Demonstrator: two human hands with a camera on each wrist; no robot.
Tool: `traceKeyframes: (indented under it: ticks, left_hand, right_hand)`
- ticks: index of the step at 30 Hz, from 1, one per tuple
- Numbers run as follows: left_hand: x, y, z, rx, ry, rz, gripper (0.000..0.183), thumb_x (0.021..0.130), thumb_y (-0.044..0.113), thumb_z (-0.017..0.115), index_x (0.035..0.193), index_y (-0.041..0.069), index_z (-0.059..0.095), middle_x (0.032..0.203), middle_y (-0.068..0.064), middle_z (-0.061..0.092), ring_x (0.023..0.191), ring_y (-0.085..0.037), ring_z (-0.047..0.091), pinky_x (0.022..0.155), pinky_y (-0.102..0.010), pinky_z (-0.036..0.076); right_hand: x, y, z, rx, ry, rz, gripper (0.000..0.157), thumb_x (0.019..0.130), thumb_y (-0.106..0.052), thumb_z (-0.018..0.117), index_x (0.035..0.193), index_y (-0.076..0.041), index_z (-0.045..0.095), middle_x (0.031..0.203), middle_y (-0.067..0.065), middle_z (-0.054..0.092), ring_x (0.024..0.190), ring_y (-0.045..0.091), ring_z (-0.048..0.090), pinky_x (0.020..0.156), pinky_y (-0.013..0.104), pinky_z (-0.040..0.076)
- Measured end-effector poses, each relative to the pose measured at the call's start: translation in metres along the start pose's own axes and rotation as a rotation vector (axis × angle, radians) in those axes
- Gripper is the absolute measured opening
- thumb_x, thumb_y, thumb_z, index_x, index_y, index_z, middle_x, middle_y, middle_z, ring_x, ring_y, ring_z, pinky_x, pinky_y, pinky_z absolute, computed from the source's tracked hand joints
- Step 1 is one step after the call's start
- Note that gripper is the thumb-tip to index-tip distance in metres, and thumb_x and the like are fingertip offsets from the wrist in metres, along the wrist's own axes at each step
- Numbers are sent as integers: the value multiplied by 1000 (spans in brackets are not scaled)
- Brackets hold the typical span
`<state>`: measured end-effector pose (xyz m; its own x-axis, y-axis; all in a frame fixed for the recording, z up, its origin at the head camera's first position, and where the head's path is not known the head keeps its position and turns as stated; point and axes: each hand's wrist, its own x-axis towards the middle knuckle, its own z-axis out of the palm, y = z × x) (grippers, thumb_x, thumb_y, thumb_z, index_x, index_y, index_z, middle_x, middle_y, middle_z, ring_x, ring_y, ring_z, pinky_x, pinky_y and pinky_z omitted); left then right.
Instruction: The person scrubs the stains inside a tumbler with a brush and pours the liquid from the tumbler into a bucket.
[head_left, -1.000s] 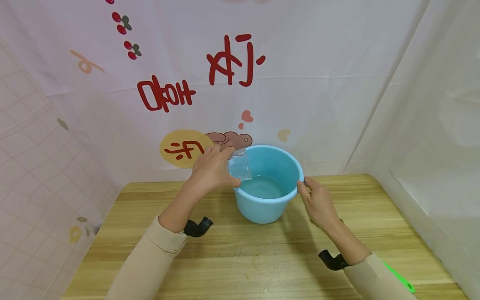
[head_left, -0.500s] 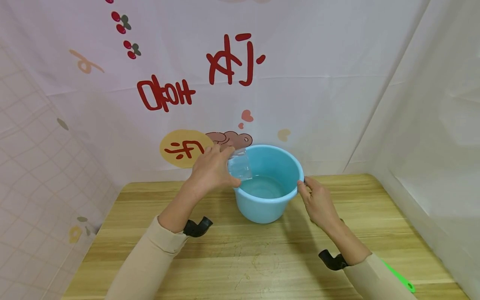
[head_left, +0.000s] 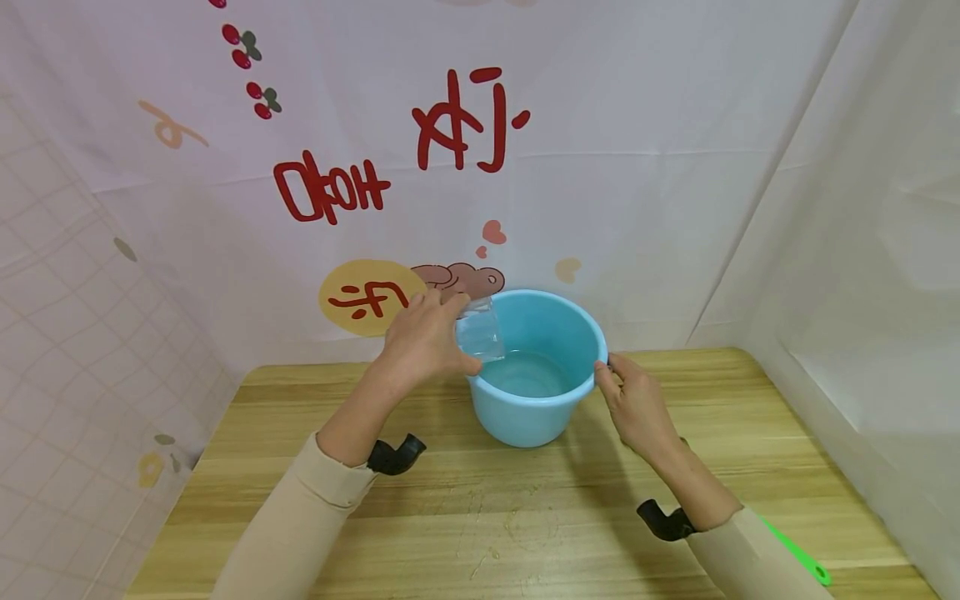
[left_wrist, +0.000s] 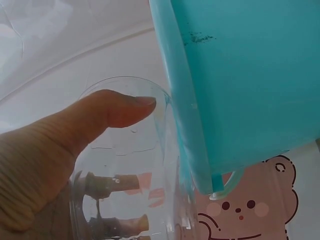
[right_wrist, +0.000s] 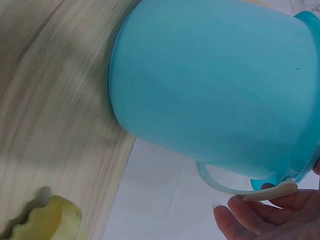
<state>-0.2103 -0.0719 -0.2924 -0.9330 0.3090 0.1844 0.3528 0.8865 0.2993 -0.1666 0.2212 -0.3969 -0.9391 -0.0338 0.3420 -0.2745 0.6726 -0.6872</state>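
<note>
A light-blue bucket [head_left: 522, 423] stands upright on the wooden table against the back cloth, with shallow water [head_left: 529, 377] inside. Over its left rim, my left hand [head_left: 425, 342] holds a clear cup [head_left: 480, 335] tilted toward the bucket. The left wrist view shows the thumb along the cup's side, with the cup right at the bucket's rim [left_wrist: 182, 105]. My right hand [head_left: 636, 407] grips the bucket's right rim, thumb on top. Seen from the right wrist, its fingers [right_wrist: 250, 215] lie by the white grip [right_wrist: 272, 191] of the bucket's handle.
On the wooden table [head_left: 420, 533], faint wet marks show in front of the bucket. A green handle [head_left: 798, 554] sticks out beside the right sleeve. A yellow wavy-edged thing [right_wrist: 47, 220] lies on the table in the right wrist view. Printed cloth [head_left: 637, 233] hangs behind.
</note>
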Motion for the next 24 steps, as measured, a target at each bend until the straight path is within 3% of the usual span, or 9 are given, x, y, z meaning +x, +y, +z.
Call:
traceKeyframes:
  ticks: [6,15,24]
  left_hand:
    - [-1,1,-1,-6,3,6,84,59,40,84,133,17,50,105,-8,48,97,-23,40,69,-40,46]
    - [-1,0,1,3,6,7,84,59,41,84,133,17,51,105,-7,48,97,-24,40,69,-40,46]
    - [-1,1,0,18,5,6,84,59,41,83,133,17,51,104,-7,48,96,-24,39,71,-40,45]
  right_hand:
    - [0,0,0,15,1,-12,37,101,-41,38,107,-14,62,91,0,64,72,18,50,62,33,44]
    - [0,-1,-1,-2,1,9,37,101,-43,38,105,-16,62,80,0,58,61,17,43,53,30,40]
    - [0,-1,0,17,8,0,37,101,-42,38,107,-15,63,90,1,63,69,18,49,61,33,43]
